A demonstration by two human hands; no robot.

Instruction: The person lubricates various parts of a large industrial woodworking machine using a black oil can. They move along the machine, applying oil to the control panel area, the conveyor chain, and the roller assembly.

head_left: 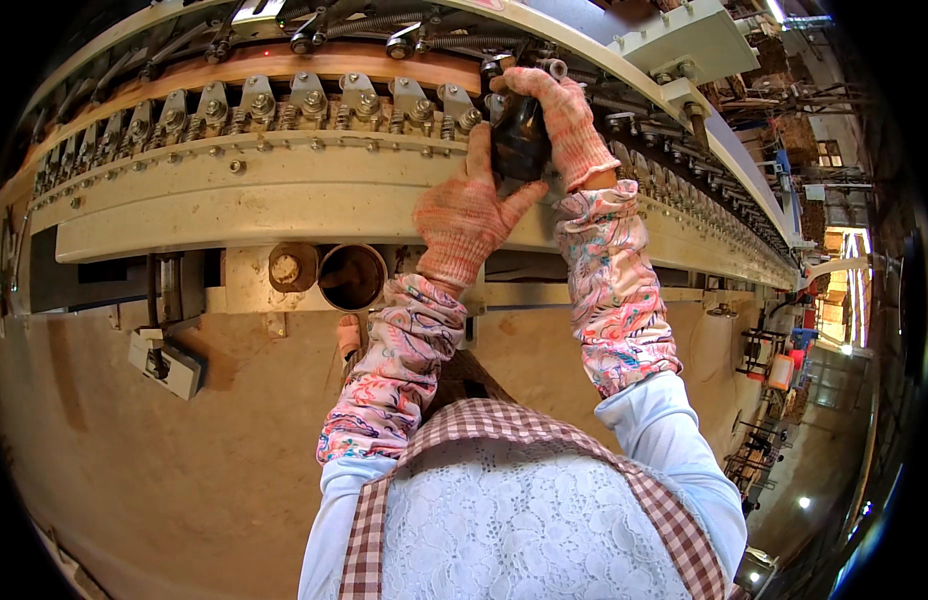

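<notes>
A glossy black, rounded object [521, 140], wider at its lower end, is held upright against the long cream machine. What kind of thing it is, I cannot make out. Curled over its top and right side is my right hand [569, 120], in a pink-orange knit glove. My left hand [466, 212], gloved alike, cradles it from the left and below, index finger along its side and thumb at its lower end. Behind my right fingers shows a metal fitting [554, 68]. Just left of the black object runs a row of metal brackets [360, 98] with bolts and springs.
The machine's cream front beam [284, 205] spans the view. Below it are a round metal cup [353, 277] and a rusty bolt head [289, 268]. A grey pedal-like box [166, 362] hangs at lower left. A light metal box [684, 45] juts out at upper right.
</notes>
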